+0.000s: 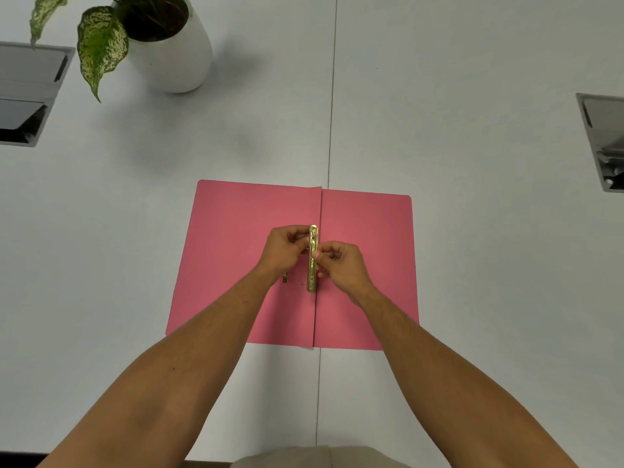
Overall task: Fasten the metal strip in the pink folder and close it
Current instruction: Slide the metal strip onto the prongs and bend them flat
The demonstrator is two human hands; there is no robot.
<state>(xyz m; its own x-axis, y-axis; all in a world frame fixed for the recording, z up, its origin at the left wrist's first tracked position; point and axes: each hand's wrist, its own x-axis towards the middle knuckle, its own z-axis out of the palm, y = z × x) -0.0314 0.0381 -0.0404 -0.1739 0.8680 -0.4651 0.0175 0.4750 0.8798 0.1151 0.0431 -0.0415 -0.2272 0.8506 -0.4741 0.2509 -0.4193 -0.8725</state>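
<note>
The pink folder [236,238] lies wide open on the white table [472,265], near the edge closest to the person, its centre fold running almost in line with the seam between the two table halves. Nothing about it is closed yet, so the task looks to be in its first part – the fastening itself

Both hands meet over the fold. The left hand [287,248] pinches the upper part of the gold metal strip [313,258] from the left, fingers curled shut on it; the right hand [341,261] pinches its middle from the right, thumb and forefinger closed on the metal. The strip stands on edge along the fold, long axis pointing away from the person, and seems lifted slightly off the card rather than seated flat – I cannot tell for sure whether its lower end touches the folder

Just left of the strip, on the left leaf, a small gold prong [285,278] pokes up from the card. It appears not yet threaded through the strip. So, as a judgement: strip in hand, still to be lowered onto the prongs, the prongs bent or locked down, then the cover folded over

The strip is narrow, shiny, brass-coloured, with small holes and slots along its face. The folder is plain matt card, rounded at the far right corner, with no papers visible inside
</note>
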